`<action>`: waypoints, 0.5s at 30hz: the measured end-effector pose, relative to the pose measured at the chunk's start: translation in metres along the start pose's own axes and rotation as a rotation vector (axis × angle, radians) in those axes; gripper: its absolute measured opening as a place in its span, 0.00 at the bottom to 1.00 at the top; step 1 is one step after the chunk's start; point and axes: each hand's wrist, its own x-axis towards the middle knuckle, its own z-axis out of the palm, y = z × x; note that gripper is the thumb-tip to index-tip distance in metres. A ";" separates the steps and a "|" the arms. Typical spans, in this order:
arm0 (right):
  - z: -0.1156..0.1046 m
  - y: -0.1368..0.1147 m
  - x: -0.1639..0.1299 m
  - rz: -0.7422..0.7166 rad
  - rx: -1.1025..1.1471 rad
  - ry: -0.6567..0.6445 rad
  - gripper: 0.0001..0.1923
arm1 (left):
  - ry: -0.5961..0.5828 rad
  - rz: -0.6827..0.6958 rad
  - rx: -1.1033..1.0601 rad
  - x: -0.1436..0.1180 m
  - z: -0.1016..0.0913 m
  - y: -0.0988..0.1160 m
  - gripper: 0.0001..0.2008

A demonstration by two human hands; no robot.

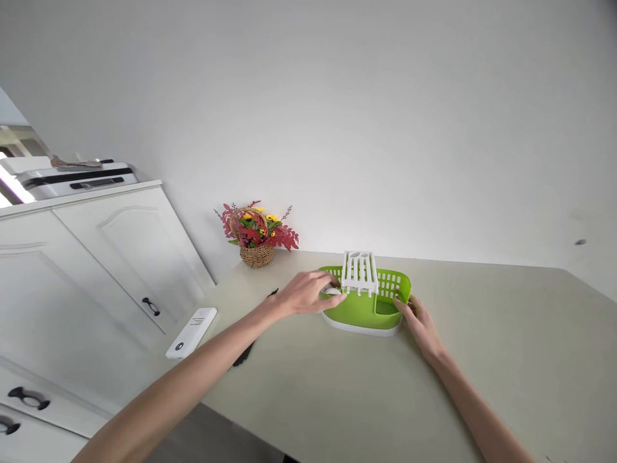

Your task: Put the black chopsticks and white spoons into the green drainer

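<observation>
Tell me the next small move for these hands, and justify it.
Probably press the white piece gently down with the left hand: that hand is at the left end of the green caddy, right by the piece, and the right hand is on the opposite end, well placed to steady it. Whether the piece is seated isn't clear.

A lime-green caddy (357,313), grid-patterned with holes above its white base (366,331), bears a white slatted rack (359,285) near the pale grey-green tabletop's (337,386) back edge; at the back-left corner, crimson leaves (251,235) and yellow sunflowers (272,218) fill a brown woven basket (257,256).
</observation>
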 end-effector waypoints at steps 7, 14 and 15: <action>0.000 0.000 0.000 0.005 -0.001 -0.006 0.29 | 0.037 0.212 0.186 0.015 0.020 -0.027 0.23; -0.002 0.002 0.001 0.003 -0.015 -0.027 0.29 | 0.146 0.476 0.265 0.020 0.015 -0.032 0.22; -0.002 0.002 0.001 0.002 -0.022 -0.032 0.28 | 0.161 0.507 0.284 0.020 0.014 -0.031 0.21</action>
